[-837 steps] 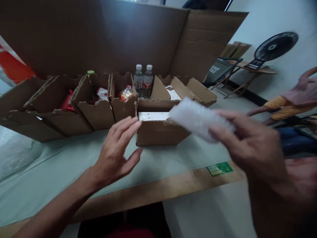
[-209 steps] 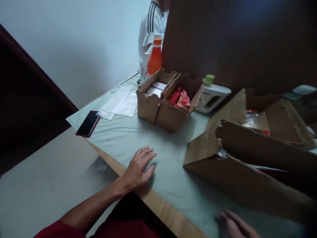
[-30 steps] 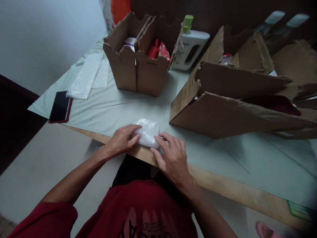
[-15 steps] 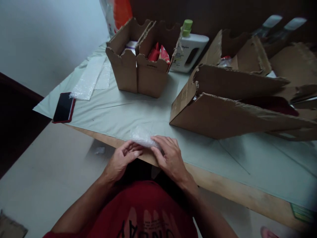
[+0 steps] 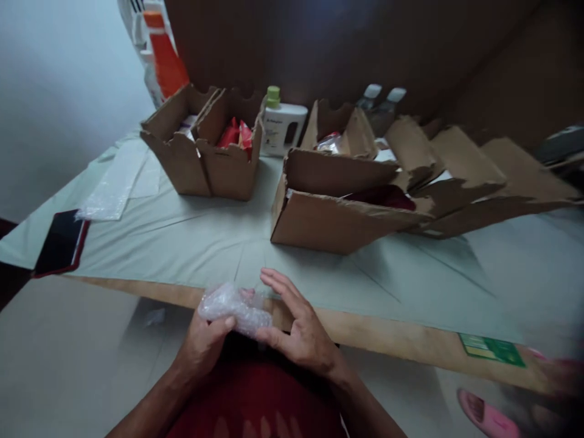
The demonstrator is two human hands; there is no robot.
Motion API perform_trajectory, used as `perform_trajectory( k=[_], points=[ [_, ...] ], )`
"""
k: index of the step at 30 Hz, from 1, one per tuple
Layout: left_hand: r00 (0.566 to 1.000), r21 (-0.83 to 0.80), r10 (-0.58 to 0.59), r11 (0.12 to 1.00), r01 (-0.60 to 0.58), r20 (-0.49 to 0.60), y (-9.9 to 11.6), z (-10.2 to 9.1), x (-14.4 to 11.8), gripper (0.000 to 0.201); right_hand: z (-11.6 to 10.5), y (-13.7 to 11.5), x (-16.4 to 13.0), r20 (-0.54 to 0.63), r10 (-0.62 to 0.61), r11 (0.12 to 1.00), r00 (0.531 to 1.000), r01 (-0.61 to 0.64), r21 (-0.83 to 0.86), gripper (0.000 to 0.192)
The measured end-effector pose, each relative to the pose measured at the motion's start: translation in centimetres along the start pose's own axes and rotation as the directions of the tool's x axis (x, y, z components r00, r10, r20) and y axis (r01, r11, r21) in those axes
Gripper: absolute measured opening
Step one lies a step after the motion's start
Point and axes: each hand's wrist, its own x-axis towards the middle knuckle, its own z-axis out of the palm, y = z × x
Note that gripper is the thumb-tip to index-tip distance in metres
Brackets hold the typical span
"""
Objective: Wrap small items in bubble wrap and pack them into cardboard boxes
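Observation:
A small bundle of clear bubble wrap (image 5: 235, 309) is held in front of my body, at the table's near edge. My left hand (image 5: 204, 337) grips its left end, thumb on top and fingers underneath. My right hand (image 5: 298, 325) is beside the right end, fingers stretched out and apart, the thumb tip at or touching the wrap. Whatever the wrap may contain cannot be made out. Flat sheets of bubble wrap (image 5: 112, 182) lie on the cloth at the far left, one corner over a phone (image 5: 61, 242) in a red case.
Cut cardboard boxes (image 5: 228, 176) holding small items stand at the back left, with more cardboard boxes (image 5: 319, 225) to the right. Behind them are a white jug (image 5: 281, 131) with a green cap and clear bottles (image 5: 387, 106). At lower right, a pink slipper (image 5: 490, 420) is on the floor.
The bubble-wrap bundle has come up off the table edge toward me in my left hand. My right hand has opened, its fingers lifting away from the wrap. The view has shifted right and up.

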Motion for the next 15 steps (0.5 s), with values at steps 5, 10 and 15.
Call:
perform_trajectory(
  k=[5, 10, 15],
  points=[
    [0.99, 0.009, 0.04, 0.999, -0.042, 0.133, -0.8, 1.0, 0.4, 0.082, -1.2, 0.0, -0.4, 0.121, 0.058, 0.968, 0.991, -0.086, 0.236, 0.059],
    [0.91, 0.25, -0.004, 0.962, -0.11, 0.415, 0.0, 0.8, 1.6, 0.065, -4.2, 0.2, -0.2, 0.194, 0.026, 0.953, 0.981, -0.083, 0.291, 0.035],
    [0.803, 0.344, 0.272, 0.797, -0.497, 0.531, 7.8, 2.4, 4.9, 0.086, -12.7, -0.8, -0.8, 0.187, -0.069, 0.99, 0.98, 0.044, 0.135, 0.029]
  ],
)
